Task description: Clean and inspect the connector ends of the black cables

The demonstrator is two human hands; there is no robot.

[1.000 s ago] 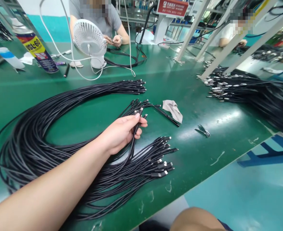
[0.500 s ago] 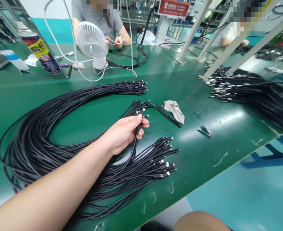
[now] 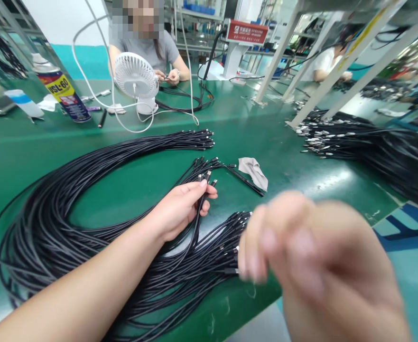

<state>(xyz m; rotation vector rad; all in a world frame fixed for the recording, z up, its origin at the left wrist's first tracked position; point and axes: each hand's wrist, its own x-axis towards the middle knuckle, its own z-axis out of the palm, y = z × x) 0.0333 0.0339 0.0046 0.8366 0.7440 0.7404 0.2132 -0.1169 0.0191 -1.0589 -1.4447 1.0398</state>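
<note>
My left hand is closed on a few black USB cables, their metal-tipped plugs poking up past thumb and forefinger. Beneath and around that arm spreads a big curved bundle of black cables, with plug ends lying in groups on the green table. Large and blurred in front, my right hand has its fingers curled in; whatever they hold, if anything, is hidden. It covers some plug ends on the near side. A grey cloth and a thin black stick lie beyond my left hand.
Toward the back stand a white fan and a spray can. A co-worker in a grey shirt sits opposite, handling something small. More black cables are heaped at right beside pale posts. Another person is at the far right.
My right hand has come into view at the lower right, hiding the nail clipper and some plugs. My left hand keeps its grip on the cables. The view has tilted up slightly.
</note>
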